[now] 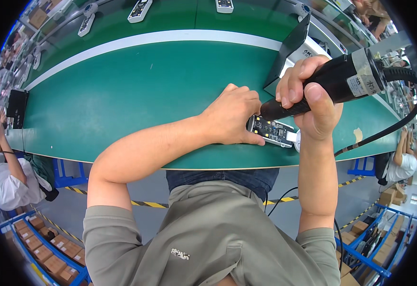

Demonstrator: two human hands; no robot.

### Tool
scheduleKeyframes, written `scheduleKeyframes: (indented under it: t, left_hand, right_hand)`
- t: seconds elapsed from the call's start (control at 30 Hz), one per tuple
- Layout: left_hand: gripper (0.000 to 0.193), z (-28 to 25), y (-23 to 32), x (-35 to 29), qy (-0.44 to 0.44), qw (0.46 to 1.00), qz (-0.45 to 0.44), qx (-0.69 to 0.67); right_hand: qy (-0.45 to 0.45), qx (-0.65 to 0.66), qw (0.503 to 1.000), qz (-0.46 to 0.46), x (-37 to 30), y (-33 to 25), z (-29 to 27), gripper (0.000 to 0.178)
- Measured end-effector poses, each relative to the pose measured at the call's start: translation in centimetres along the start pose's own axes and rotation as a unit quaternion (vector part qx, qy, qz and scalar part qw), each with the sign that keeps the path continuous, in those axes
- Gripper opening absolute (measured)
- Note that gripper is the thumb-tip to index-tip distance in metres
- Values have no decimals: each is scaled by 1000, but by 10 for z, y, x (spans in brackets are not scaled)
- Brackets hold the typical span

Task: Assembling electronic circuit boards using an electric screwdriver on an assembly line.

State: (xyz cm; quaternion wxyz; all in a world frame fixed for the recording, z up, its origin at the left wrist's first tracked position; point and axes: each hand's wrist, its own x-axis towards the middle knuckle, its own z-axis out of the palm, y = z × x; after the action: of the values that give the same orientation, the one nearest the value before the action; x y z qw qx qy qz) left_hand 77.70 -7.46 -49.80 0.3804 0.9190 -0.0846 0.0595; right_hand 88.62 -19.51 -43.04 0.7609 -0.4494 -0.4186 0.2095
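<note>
My right hand is wrapped round a black electric screwdriver, tilted so its nose points down and left. A thick black cable runs from its back end. On the green table lies a small white-cased device with a bare circuit board, its yellow and white parts facing up. My left hand grips the left end of this device between thumb and fingers. The screwdriver's nose is over the far left part of the board, close to my left fingers. Its tip is hidden, so contact cannot be told.
A black and white box-shaped stand is right of the far table area. Similar devices lie on the green strip beyond a white rail. The black cable loops at the right. Other people sit at both sides.
</note>
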Motion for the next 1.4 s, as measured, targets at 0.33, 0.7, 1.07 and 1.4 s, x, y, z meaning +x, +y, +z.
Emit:
scheduleKeyframes:
  t: [0.33,0.7,1.07,1.4]
  left_hand:
    - [44,11,-12,-1,46,998,37,-9]
    - [44,8,-11,2,14,1000,9,8]
    - [42,14,-19,0,19,1000,8,18]
    - [46,31,-36,23,30,997,48,60]
  right_hand:
    - [93,110,989,10,-7,7,-15,24]
    - [25,87,996,-15,-7,12,-19,21]
    - [133,-42,990,-27,-18,-23,-66,36]
    - [334,35,936,-104,-62,-17,-132,62]
